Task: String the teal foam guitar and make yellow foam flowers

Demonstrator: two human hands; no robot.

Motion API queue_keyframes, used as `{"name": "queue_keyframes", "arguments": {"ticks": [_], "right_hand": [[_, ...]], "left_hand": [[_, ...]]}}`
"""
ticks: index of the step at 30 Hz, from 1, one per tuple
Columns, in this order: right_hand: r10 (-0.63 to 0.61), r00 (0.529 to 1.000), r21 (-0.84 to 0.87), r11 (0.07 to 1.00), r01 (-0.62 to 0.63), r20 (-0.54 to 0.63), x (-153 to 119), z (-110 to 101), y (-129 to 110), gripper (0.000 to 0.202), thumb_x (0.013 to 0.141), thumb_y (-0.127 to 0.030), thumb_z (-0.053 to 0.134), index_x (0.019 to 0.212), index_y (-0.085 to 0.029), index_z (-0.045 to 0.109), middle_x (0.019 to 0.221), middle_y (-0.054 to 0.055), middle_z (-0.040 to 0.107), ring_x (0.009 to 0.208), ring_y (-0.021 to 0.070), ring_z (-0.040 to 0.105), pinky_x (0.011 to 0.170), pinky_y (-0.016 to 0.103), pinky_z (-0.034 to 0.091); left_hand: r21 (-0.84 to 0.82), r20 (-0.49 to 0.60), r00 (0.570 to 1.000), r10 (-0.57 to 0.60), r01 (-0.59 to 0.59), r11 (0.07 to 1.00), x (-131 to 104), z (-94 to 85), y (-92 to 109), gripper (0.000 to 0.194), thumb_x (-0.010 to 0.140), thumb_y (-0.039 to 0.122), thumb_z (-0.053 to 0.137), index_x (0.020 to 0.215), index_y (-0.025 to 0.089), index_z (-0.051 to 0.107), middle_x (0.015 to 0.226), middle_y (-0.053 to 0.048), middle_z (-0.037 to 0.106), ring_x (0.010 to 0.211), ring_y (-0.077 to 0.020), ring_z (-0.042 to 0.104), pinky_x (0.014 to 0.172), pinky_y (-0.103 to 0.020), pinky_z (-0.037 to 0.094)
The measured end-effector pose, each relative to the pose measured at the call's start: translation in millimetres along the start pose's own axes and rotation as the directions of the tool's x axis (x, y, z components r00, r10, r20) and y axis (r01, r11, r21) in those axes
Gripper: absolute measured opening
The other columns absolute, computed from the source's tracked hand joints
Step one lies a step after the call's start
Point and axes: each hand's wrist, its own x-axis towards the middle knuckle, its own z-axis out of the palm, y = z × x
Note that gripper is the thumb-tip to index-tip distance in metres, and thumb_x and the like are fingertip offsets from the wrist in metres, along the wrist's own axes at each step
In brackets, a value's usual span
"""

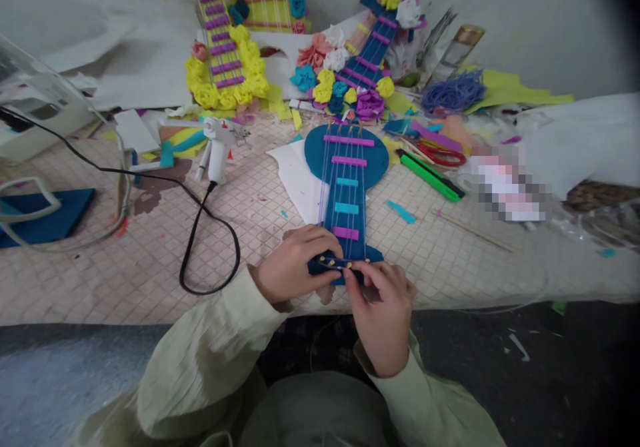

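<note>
A dark blue craft guitar (pixel 315 156) lies on the table, its rounded body away from me and its head close to the front edge. Purple and light blue strips cross it, and pale purple strings run along its length. My left hand (pixel 300 264) is closed on the left side of the guitar's head, thumb below and fingers on top. On the right side of the head, my right hand (pixel 383 300) pinches at a small yellowish peg where a string ends. Whether a string end is between those fingertips is too small to tell. A white paper sheet (pixel 300 180) lies partly under the guitar.
A white glue gun (pixel 217 150) with a looped black cord stands at left. To the right lie a green cutter knife (pixel 431 175), red-handled scissors (pixel 443 155) and a thin stick (pixel 473 230). Flower-trimmed craft guitars (pixel 225 47), paper scraps and a purple string bundle (pixel 454 92) line the back.
</note>
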Motion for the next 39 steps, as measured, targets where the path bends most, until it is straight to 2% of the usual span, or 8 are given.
{"name": "queue_keyframes", "arguments": {"ticks": [6,16,19,25,31,39], "right_hand": [[-0.006,1.000,-0.007,1.000,0.006,0.007,0.0,0.0,-0.3,0.004,0.078,-0.023,0.057,0.077,-0.021,0.061,0.061,-0.001,0.050,0.065,0.0158,0.045,0.065,0.032,0.030],[0.003,1.000,0.009,1.000,-0.003,-0.001,-0.7,0.4,1.9,0.003,0.076,-0.024,0.059,0.077,-0.022,0.062,0.059,-0.002,0.049,0.064,0.0153,0.045,0.067,0.032,0.030],[-0.001,1.000,0.011,1.000,0.001,-0.001,-1.3,0.4,2.7,0.003,0.076,-0.023,0.060,0.077,-0.021,0.062,0.059,-0.002,0.049,0.064,0.0151,0.045,0.067,0.032,0.031],[-0.011,1.000,0.032,0.999,0.012,-0.012,-1.3,1.6,3.7,0.004,0.076,-0.022,0.060,0.077,-0.020,0.063,0.060,-0.002,0.051,0.065,0.0149,0.045,0.068,0.032,0.030],[-0.002,1.000,0.039,0.999,0.002,-0.004,-1.9,2.3,4.7,0.006,0.077,-0.023,0.059,0.078,-0.020,0.064,0.061,-0.002,0.052,0.066,0.0154,0.046,0.070,0.033,0.030],[-0.011,0.997,0.114,0.993,0.002,0.075,-1.6,-3.5,9.4,0.012,0.073,-0.022,0.062,0.084,-0.021,0.064,0.065,-0.002,0.054,0.070,0.0165,0.048,0.072,0.034,0.030]], "left_hand": [[-0.049,-0.055,0.998,0.019,-0.021,0.999,-1.7,0.5,-0.1,0.019,0.072,0.022,0.061,0.090,0.018,0.056,0.095,-0.007,0.058,0.092,-0.0184,0.053,0.084,-0.035,0.044],[-0.041,-0.071,0.997,0.033,-0.036,0.998,-3.1,0.3,-0.9,0.020,0.071,0.020,0.062,0.090,0.017,0.056,0.097,-0.008,0.058,0.093,-0.0186,0.053,0.084,-0.034,0.044],[-0.014,-0.079,0.994,0.076,-0.077,0.997,-3.6,-1.1,-0.3,0.018,0.073,0.022,0.061,0.089,0.017,0.057,0.096,-0.007,0.059,0.092,-0.0182,0.052,0.084,-0.034,0.043],[0.145,-0.153,0.973,0.175,-0.153,0.977,-4.8,-2.2,3.8,0.010,0.073,0.021,0.060,0.082,0.018,0.062,0.095,-0.006,0.061,0.098,-0.0211,0.048,0.088,-0.040,0.036],[0.326,-0.120,0.957,0.263,-0.212,0.921,-1.6,2.1,6.9,0.008,0.077,0.019,0.055,0.074,0.018,0.063,0.097,-0.004,0.063,0.099,-0.0198,0.048,0.087,-0.038,0.035],[0.515,-0.138,0.900,0.413,-0.291,0.806,-8.0,3.1,12.2,0.004,0.078,0.021,0.059,0.078,0.020,0.063,0.101,-0.004,0.064,0.102,-0.0218,0.045,0.087,-0.040,0.032]]}}
